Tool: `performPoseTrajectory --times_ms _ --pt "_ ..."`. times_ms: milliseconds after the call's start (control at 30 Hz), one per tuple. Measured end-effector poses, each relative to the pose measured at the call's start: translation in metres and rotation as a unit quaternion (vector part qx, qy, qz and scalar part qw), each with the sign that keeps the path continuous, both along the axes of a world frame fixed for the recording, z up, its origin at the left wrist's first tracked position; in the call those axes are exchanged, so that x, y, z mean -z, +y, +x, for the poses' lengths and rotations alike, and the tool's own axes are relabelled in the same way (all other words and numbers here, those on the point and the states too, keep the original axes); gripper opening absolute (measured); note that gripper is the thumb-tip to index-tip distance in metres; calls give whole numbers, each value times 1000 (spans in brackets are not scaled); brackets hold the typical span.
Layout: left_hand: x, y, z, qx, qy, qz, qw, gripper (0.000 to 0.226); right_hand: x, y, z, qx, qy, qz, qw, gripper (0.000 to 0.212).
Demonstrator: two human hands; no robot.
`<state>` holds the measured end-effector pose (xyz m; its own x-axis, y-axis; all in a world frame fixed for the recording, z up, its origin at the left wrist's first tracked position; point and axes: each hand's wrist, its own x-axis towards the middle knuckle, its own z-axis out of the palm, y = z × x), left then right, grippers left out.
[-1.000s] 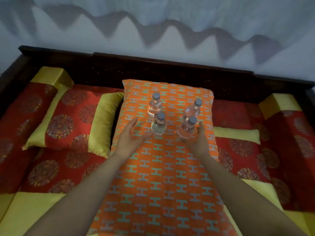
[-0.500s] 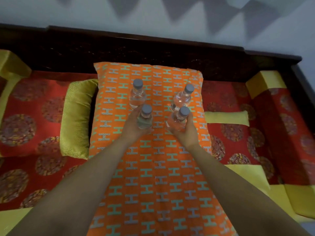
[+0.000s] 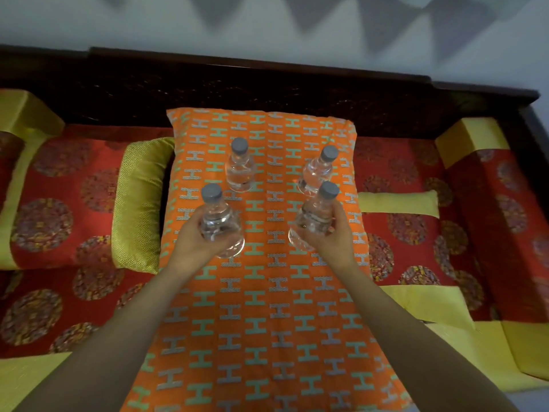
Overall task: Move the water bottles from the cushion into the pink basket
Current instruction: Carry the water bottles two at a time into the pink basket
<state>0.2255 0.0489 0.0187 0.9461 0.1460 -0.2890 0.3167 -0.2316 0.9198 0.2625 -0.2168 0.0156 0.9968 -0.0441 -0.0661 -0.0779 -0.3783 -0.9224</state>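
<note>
On the orange cushion point(image 3: 261, 307) two far bottles point(image 3: 240, 166) stand waiting. Our left hand point(image 3: 199, 242) and right hand point(image 3: 329, 236) each have fingers wrapped around a near bottle point(image 3: 218, 221). We judge them lifted; next, find the unseen pink basket.

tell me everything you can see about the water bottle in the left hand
The bottle is small, clear plastic, with a grey screw cap and clear liquid inside. The left hand wraps its lower body from the left, holding it upright, tilted slightly, above the near-left part of the orange patterned cushion. Whether its base touches the fabric is unclear. No label is readable.
</note>
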Motion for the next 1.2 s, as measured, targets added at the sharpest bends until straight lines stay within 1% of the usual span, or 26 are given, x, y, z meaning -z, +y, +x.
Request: performPoseTrajectory --times_ms 133,200,367,500,600,700,833,900,1033,1133,1200 --pt "-16 2 -9 -2 -17 -4 1000 59 -12 -4 -10 20 71 23 997 69" --pt "-25 0 -13 -11 -29 -20 999 59 -22 -11 -14 23 78 23 996 72" --pt "-57 -4 -32 -20 -76 -47 996 65 -51 -17 -33 23 47 18 998 69" --pt "-84 -7 -49 -7 -97 -36 995 74 -80 -25 -54 38 25 23 999 67" --pt "-90 -10 -77 19 -102 6 995 65 -94 -34 -92 55 18 30 998 67" --pt "-95 -24 -99 35 -115 14 993 56 -107 -52 -131 82 5 34 996 64" --pt "-115 -65 -122 69 -132 -10 989 52 -128 -100 -179 130 -8 34 991 53" --pt "-124 -88 -125 81 -130 -24 988 48 -138 -125 -197 163 -13 30 986 57" --pt "-150 -153 -125 143 -137 -38 979 45 -166 -189 -237 237 -37 18 971 64" --pt "-163 -212 -133 194 -137 -35 971 50 -174 -241 -283 294 -47 9 954 61" --pt "-166 -254 -143 218 -131 -42 966 55 -174 -275 -316 325 -37 -1 945 60"
